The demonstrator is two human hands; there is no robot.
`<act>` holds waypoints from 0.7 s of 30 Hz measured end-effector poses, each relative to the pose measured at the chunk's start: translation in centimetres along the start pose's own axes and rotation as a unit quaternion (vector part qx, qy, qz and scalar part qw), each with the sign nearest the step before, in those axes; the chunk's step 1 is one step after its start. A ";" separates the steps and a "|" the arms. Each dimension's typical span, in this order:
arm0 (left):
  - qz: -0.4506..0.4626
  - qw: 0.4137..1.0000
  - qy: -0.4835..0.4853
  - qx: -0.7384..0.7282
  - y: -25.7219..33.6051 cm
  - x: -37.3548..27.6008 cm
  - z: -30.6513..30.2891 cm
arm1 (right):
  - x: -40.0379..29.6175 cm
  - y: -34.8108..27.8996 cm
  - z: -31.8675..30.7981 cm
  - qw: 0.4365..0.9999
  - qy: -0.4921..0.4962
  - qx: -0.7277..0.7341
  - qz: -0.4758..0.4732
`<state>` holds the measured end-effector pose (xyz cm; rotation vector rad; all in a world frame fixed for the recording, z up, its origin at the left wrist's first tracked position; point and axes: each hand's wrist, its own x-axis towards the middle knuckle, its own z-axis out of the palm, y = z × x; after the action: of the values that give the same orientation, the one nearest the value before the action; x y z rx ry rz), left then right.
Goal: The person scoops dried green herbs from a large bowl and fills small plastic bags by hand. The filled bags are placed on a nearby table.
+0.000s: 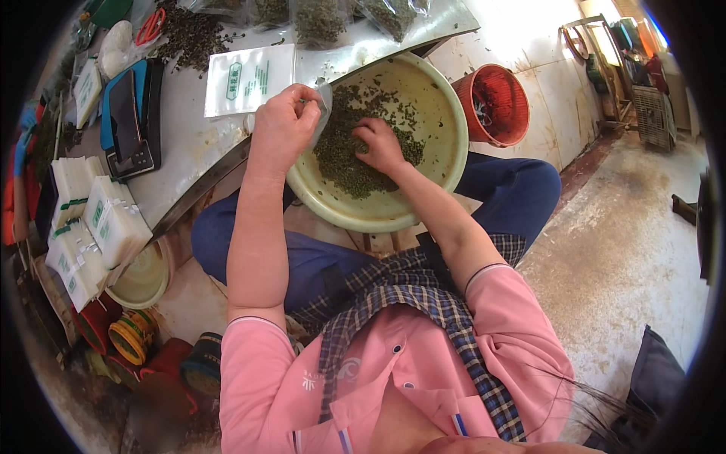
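Observation:
My left hand [286, 126] pinches the edge of a clear plastic bag [325, 105] above the left rim of a large pale-green plastic basin [445, 164]. Loose green Sichuan peppercorns [349, 170], mixed with darker ones, cover much of the basin's bottom. Down among them is my right hand [383, 148], its fingers curled around a small clump of peppercorns. The basin sits between my knees, partly under the metal table's edge. On the table beside my left hand lies a flat stack of printed clear bags [249, 79].
Filled bags [320, 22] line the back of the metal table [187, 125]. A digital scale [133, 162] bears a phone [126, 116]; red-handled scissors [150, 27] lie by dark peppercorn sprigs [190, 37]. Bundled bags [116, 221] stack at left. A red basket [499, 105] stands right of the basin.

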<state>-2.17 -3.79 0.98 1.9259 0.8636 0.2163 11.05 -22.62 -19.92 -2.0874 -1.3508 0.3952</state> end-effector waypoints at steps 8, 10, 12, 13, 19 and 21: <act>0.017 0.983 -0.011 0.184 -3.3 1.1 5.1 | -0.1 -2.4 -6.0 0.783 0.156 0.527 0.291; 0.034 0.985 -0.001 0.169 -5.1 1.8 7.4 | -0.2 -3.3 -7.7 0.673 0.160 0.674 0.259; 0.000 0.992 -0.020 0.121 -6.1 2.4 9.0 | 0.1 -5.2 -9.4 0.616 0.134 0.746 0.216; -0.008 0.995 -0.028 0.095 -6.4 2.4 9.6 | 0.3 -6.4 -10.3 0.585 0.121 0.779 0.193; -0.013 0.997 -0.078 0.013 -5.2 1.9 10.4 | 1.1 -7.3 -10.0 0.696 0.050 0.699 0.159; 0.015 0.998 -0.057 0.027 -4.8 1.6 10.2 | 1.1 -6.8 -9.6 0.696 0.022 0.696 0.176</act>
<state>1.70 -8.73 -8.57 1.9824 0.7729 0.0990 11.93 -22.83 -8.19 -0.9376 -0.2310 1.0845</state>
